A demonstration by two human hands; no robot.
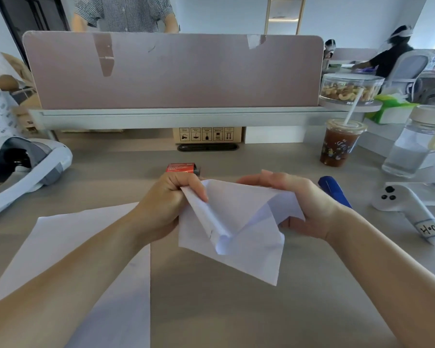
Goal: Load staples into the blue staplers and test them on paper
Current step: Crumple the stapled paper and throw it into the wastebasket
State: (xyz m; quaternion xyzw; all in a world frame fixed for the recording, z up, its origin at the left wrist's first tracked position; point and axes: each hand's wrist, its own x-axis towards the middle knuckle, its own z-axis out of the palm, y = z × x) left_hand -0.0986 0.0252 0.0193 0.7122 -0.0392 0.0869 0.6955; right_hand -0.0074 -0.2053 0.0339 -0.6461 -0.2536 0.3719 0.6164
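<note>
White folded paper [239,222] hangs pinched between my closed left hand [168,199] and right hand [294,204]; I should square its layers before reaching for the blue stapler [334,192] lying just right.

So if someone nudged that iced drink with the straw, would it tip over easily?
Probably fairly easily. The iced drink is a tall cup that narrows toward its base, so it looks top-heavy. It seems nearly full, which adds some steadiness, but the lid's straw opening would likely leak.
</note>
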